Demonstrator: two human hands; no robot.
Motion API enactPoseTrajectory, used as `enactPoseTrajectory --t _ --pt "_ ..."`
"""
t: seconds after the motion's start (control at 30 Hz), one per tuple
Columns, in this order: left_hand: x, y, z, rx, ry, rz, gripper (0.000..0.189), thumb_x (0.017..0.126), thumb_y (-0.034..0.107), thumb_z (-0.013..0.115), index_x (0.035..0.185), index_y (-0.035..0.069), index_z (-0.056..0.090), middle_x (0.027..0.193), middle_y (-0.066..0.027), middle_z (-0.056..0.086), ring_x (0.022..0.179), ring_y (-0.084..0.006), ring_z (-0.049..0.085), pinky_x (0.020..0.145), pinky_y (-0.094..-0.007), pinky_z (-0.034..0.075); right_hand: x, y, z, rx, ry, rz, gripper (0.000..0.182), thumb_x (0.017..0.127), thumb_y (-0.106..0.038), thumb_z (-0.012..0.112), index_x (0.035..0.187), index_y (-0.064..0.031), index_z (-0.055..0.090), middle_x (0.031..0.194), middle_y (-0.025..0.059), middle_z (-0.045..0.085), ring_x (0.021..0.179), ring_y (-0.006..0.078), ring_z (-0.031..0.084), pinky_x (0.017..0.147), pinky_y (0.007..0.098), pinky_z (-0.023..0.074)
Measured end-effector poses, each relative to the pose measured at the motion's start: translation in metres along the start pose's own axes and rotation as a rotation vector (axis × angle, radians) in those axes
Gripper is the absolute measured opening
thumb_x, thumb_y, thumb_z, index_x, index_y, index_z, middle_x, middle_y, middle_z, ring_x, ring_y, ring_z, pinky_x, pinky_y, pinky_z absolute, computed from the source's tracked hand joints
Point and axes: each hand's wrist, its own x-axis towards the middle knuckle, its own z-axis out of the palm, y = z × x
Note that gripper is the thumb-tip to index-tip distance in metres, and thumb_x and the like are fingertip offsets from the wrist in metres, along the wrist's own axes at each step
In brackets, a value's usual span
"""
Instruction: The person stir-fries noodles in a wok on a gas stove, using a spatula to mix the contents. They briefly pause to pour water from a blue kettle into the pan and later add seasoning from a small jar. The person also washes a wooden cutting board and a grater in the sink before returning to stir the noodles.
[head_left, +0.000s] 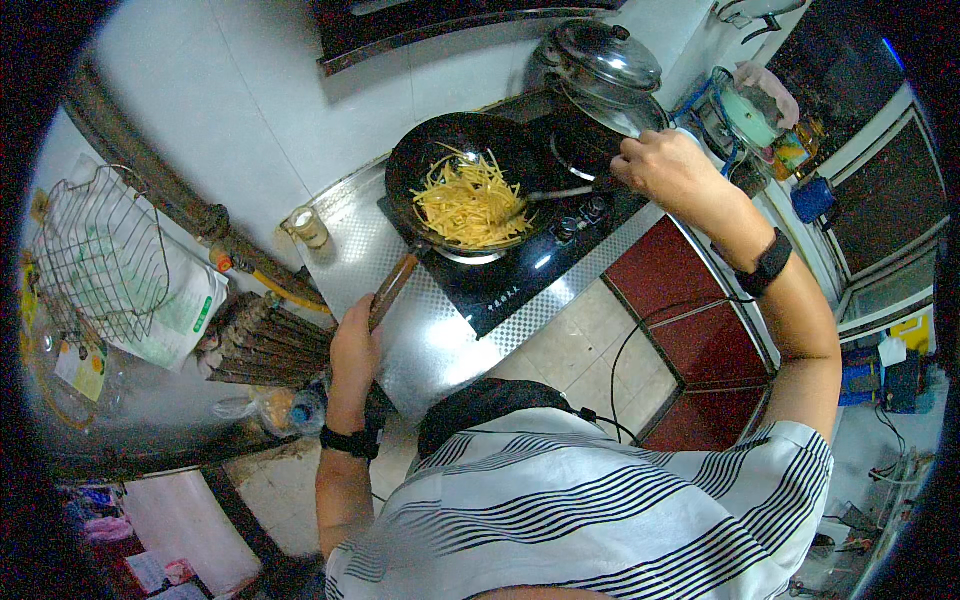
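My left hand (354, 339) grips the brown wooden handle (393, 289) of a black wok (409, 154). The wok sits on the left burner of a black glass gas hob (487, 300). A heap of pale yellow strips, like shredded potato (469, 196), fills its base. My right hand (660, 161) is closed around the dark handle of a metal spatula (561, 194). The spatula's shaft crosses the wok's right rim, and its blade, partly hidden and blurred, lies among the strips.
A lidded pot (607, 64) stands behind the right burner. A small glass jar (309, 228) is on the steel counter (360, 225) at left. A wire basket (105, 255) is at far left. Bowls (742, 120) stand beyond my right hand. A black cable (616, 367) hangs beside me.
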Motion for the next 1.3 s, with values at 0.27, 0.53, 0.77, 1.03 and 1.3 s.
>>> enactPoseTrajectory --t 0.27,0.53,0.77,1.03,1.3 --pt "0.001 -0.003 0.003 -0.017 0.014 -0.008 0.049 0.073 0.001 0.058 0.12 0.005 0.046 0.111 -0.0181 0.055 0.1 -0.0362 0.053 0.086 -0.0403 0.044 0.056 -0.045 0.086 0.309 0.013 0.262 0.015 0.073 -0.022 0.06 0.07 -0.0083 0.064 0.075 0.0117 0.064 0.073 0.0287 0.063 0.061 0.0381 0.0519" --pt "-0.003 0.002 -0.008 -0.023 -0.006 -0.122 0.044 0.076 0.005 0.059 0.118 0.004 0.049 0.109 -0.0177 0.056 0.099 -0.036 0.054 0.084 -0.0408 0.044 0.051 0.049 0.07 0.355 -0.291 0.731 0.049 0.074 -0.048 0.063 0.084 0.0001 0.066 0.088 0.0205 0.064 0.082 0.0347 0.063 0.071 0.0421 0.0511" --pt "0.005 0.0 0.0 0.04 -0.013 -0.111 0.044 0.076 0.007 0.06 0.119 0.004 0.049 0.107 -0.0184 0.057 0.096 -0.0367 0.056 0.082 -0.0415 0.045 0.109 -0.003 0.13 0.413 -0.105 0.571 0.038 0.076 -0.04 0.062 0.089 -0.0042 0.062 0.079 0.0153 0.064 0.076 0.0328 0.063 0.064 0.0424 0.0504" --pt "-0.001 0.002 -0.005 0.015 0.005 -0.111 0.046 0.074 0.007 0.06 0.119 0.004 0.049 0.106 -0.019 0.057 0.095 -0.0372 0.056 0.081 -0.0423 0.045 0.052 -0.002 0.09 0.259 0.192 0.141 0.024 0.073 -0.027 0.064 0.086 -0.0087 0.056 0.075 0.011 0.055 0.075 0.0317 0.058 0.062 0.0412 0.0472" --pt "-0.004 -0.002 0.001 0.01 0.039 -0.103 0.047 0.074 0.004 0.059 0.119 0.004 0.048 0.107 -0.0185 0.057 0.097 -0.0368 0.055 0.082 -0.0425 0.045 0.04 0.037 0.111 0.384 -0.277 0.699 0.049 0.077 -0.052 0.057 0.081 -0.0044 0.067 0.084 0.0165 0.065 0.079 0.0335 0.063 0.07 0.0414 0.0495"
